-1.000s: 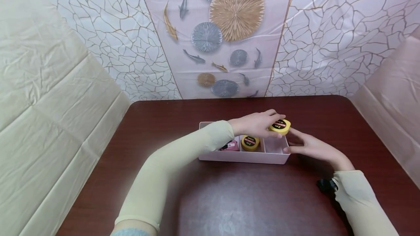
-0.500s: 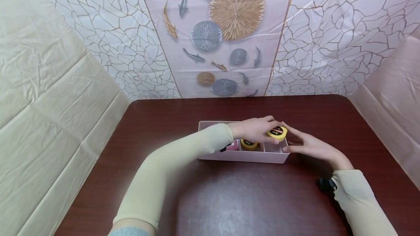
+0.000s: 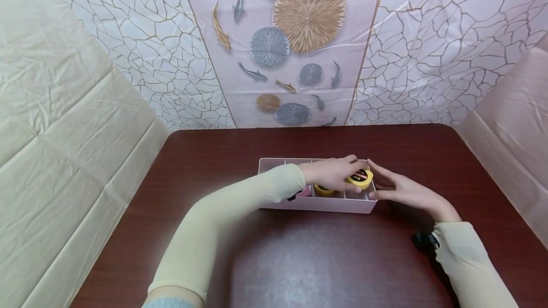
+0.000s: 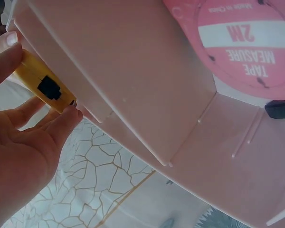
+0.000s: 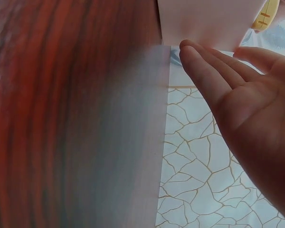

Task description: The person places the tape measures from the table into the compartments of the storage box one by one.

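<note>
My left hand point(image 3: 327, 173) pinches a round yellow tape measure point(image 3: 361, 179) with a black 2m label, tilted at the rightmost compartment of a pale pink divided box point(image 3: 318, 205). In the left wrist view, thumb and fingertips grip the yellow case point(image 4: 47, 85) at its edges. A second yellow tape measure point(image 3: 324, 192) lies in the neighbouring compartment, partly behind my left hand. Further left in the box is a pink tape measure point(image 4: 247, 42), mostly covered by the left arm in the head view. My right hand point(image 3: 406, 193) touches the box's right end with extended, spread fingers.
The box stands on a dark red-brown table point(image 3: 308, 260), towards its far side. Patterned cloth point(image 3: 274, 84) hangs behind the table, and pale cloth point(image 3: 85, 156) lines the left. A black strap or device point(image 3: 424, 240) sits at my right wrist.
My left hand has lowered the yellow tape measure and shifted it slightly left, down to the rightmost compartment. My right hand stays at the box's end.
</note>
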Demonstrator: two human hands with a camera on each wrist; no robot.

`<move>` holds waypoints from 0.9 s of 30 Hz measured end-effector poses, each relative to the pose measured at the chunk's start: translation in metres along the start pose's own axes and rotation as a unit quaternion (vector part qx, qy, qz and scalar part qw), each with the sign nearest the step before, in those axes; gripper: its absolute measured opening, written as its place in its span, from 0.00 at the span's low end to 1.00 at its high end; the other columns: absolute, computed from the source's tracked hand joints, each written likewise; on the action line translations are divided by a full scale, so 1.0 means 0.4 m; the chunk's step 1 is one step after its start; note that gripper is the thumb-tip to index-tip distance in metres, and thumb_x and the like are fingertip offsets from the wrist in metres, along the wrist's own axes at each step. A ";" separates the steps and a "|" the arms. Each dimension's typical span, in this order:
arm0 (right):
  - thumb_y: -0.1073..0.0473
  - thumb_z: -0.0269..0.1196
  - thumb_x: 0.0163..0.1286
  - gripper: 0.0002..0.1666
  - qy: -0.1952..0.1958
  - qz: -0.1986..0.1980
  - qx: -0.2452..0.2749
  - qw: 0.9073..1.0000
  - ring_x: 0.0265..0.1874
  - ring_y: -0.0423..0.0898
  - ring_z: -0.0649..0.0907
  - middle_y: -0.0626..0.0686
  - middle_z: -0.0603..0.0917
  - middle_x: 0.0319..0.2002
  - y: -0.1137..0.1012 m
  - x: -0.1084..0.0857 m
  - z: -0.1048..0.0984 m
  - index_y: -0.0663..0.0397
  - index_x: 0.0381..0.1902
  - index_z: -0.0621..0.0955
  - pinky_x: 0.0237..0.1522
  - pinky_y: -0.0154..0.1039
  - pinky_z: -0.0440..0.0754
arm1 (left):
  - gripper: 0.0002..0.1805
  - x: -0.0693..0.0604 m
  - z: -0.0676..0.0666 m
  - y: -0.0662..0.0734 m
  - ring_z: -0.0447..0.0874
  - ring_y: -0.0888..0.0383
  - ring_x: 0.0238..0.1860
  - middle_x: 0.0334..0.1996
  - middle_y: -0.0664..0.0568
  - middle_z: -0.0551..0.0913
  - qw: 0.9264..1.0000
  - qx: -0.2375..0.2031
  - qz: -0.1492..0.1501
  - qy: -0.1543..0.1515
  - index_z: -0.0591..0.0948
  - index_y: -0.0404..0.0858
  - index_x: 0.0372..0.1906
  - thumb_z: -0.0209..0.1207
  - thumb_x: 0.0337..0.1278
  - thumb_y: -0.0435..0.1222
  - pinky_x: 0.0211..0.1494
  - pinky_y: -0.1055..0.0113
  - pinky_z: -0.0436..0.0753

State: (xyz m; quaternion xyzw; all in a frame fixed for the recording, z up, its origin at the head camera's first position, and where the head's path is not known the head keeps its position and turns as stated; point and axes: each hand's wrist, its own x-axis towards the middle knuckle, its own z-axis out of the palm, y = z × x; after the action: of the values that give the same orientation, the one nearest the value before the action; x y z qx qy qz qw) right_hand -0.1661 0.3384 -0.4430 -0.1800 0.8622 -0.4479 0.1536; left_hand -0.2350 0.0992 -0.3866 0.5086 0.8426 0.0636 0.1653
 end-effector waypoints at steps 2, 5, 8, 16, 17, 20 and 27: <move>0.51 0.66 0.71 0.56 -0.003 0.005 -0.001 1.000 0.69 0.68 0.67 0.69 0.51 0.78 0.000 0.000 -0.001 0.51 0.82 0.44 0.53 0.26 0.72 | 0.39 -0.002 0.000 0.000 0.73 0.62 0.51 0.63 0.52 0.65 1.000 -0.002 -0.004 -0.004 0.58 0.48 0.79 0.57 0.70 0.54 0.55 0.68 0.74; 0.50 0.66 0.71 0.56 -0.006 0.010 0.000 1.000 0.68 0.68 0.69 0.70 0.51 0.77 -0.001 0.000 -0.001 0.49 0.82 0.43 0.52 0.26 0.72 | 0.39 -0.005 -0.001 0.001 0.73 0.62 0.50 0.63 0.52 0.65 1.000 -0.001 -0.008 -0.007 0.57 0.48 0.79 0.57 0.70 0.53 0.53 0.69 0.74; 0.50 0.66 0.71 0.56 -0.005 0.011 -0.001 1.000 0.68 0.68 0.69 0.69 0.50 0.78 -0.001 0.000 -0.002 0.48 0.82 0.43 0.52 0.26 0.72 | 0.39 -0.006 -0.003 0.003 0.73 0.62 0.49 0.62 0.51 0.65 1.000 -0.002 -0.004 -0.009 0.57 0.47 0.79 0.58 0.70 0.51 0.52 0.70 0.74; 0.51 0.66 0.71 0.56 -0.007 0.003 0.005 1.000 0.68 0.68 0.69 0.70 0.51 0.77 -0.006 0.001 -0.002 0.47 0.82 0.43 0.53 0.25 0.72 | 0.39 -0.004 -0.006 0.007 0.72 0.62 0.51 0.63 0.51 0.63 1.000 -0.006 -0.004 -0.021 0.57 0.47 0.79 0.58 0.70 0.50 0.54 0.72 0.72; 0.51 0.66 0.71 0.56 -0.007 0.004 0.005 1.000 0.68 0.68 0.69 0.70 0.51 0.77 -0.007 0.001 -0.002 0.46 0.82 0.43 0.53 0.25 0.72 | 0.39 -0.004 -0.005 0.007 0.72 0.62 0.51 0.63 0.51 0.63 1.000 -0.006 -0.003 -0.021 0.57 0.47 0.79 0.58 0.70 0.50 0.54 0.72 0.72; 0.51 0.66 0.71 0.56 -0.004 0.004 0.000 1.000 0.69 0.68 0.68 0.69 0.51 0.77 -0.007 0.000 -0.002 0.45 0.82 0.43 0.52 0.25 0.73 | 0.41 -0.006 -0.005 0.007 0.72 0.61 0.55 0.66 0.48 0.63 1.000 -0.001 0.001 -0.022 0.57 0.45 0.79 0.59 0.69 0.51 0.58 0.73 0.71; 0.53 0.66 0.71 0.56 -0.006 -0.003 0.009 1.000 0.69 0.67 0.67 0.70 0.52 0.77 -0.003 -0.001 -0.001 0.48 0.82 0.43 0.53 0.25 0.72 | 0.43 -0.008 -0.012 0.003 0.75 0.61 0.56 0.71 0.46 0.62 1.000 0.006 -0.002 -0.029 0.55 0.46 0.80 0.60 0.68 0.52 0.60 0.72 0.71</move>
State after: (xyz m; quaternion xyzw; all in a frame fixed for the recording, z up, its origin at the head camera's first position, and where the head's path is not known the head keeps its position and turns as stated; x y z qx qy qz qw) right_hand -0.1657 0.3381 -0.4417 -0.1842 0.8564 -0.4554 0.1592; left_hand -0.2342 0.0971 -0.3809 0.5094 0.8388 0.0438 0.1870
